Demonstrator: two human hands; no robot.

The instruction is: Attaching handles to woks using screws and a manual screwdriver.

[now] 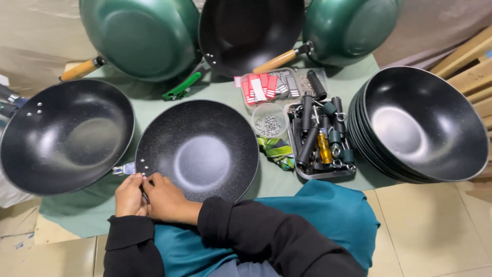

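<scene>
A black speckled wok pan (200, 154) without a handle lies on the green cloth in front of me. A small metal bracket (124, 169) sticks out from its left rim, next to three rivets. My left hand (129, 195) and my right hand (165, 199) are pressed together at the pan's near left rim, right by the bracket. The fingers of both hands are curled at the rim; whether they hold a small part I cannot tell. Black sleeves cover both arms.
Another black pan (61, 136) lies at the left. A stack of black pans (425, 123) stands at the right. Green pans with wooden handles (138, 36) lean at the back. A tray of tools and black handles (322, 138), a cup of screws (268, 123) and red-and-white tags (261, 87) sit in the middle.
</scene>
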